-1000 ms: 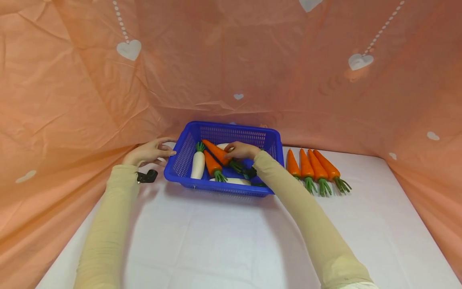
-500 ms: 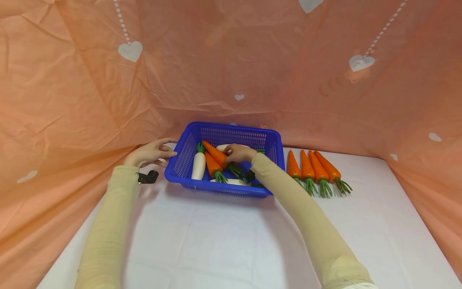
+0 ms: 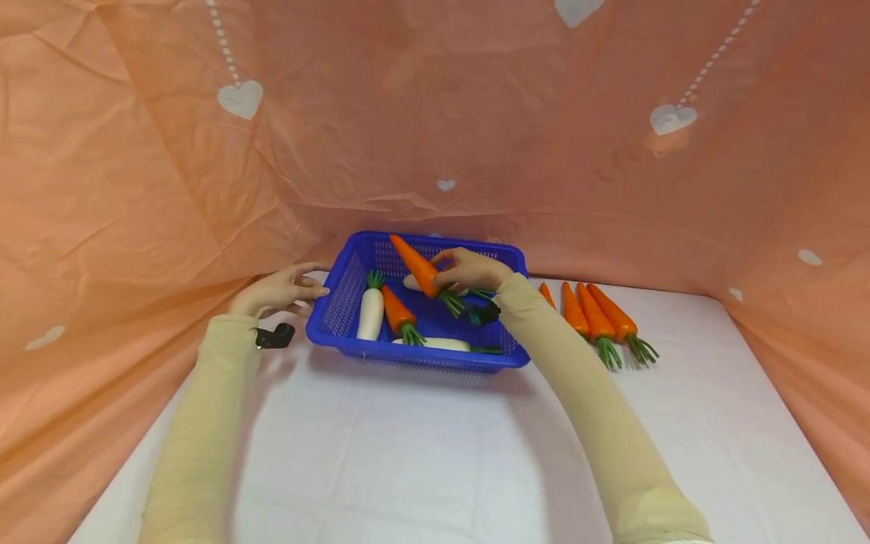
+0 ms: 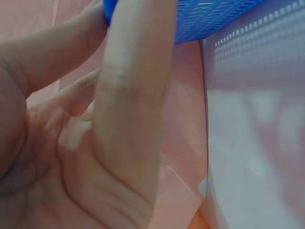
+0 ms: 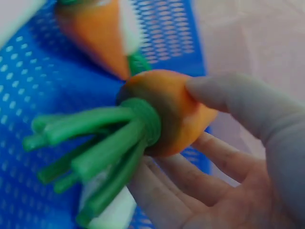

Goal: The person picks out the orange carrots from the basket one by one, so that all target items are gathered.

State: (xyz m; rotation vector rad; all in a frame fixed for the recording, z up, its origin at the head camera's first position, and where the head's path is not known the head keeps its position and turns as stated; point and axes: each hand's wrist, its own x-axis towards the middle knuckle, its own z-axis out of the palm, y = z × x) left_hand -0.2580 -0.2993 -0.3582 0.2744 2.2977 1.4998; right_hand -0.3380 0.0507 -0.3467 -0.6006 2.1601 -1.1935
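Observation:
A blue plastic basket (image 3: 418, 364) stands on the white table. My right hand (image 3: 472, 270) grips an orange carrot (image 3: 416, 264) near its green-stemmed end, raised and tilted over the basket. In the right wrist view, thumb and fingers lie round the thick end of the carrot (image 5: 186, 114). Inside the basket lie another carrot (image 3: 397, 308), a white radish (image 3: 370, 313) at the left, one radish (image 3: 438, 344) along the front and one (image 3: 411, 282) at the back, partly hidden. My left hand (image 3: 277, 291) touches the basket's left rim with spread, relaxed fingers.
Several carrots (image 3: 598, 325) lie side by side right of the basket, partly hidden by my right sleeve (image 3: 578, 400). A peach curtain (image 3: 421, 136) with white hearts encloses the table's back and sides. Black wrist cameras sit on both wrists.
My right hand has lifted the upper carrot from inside the basket and moved it up and slightly right. The left hand stays at the basket's left rim.

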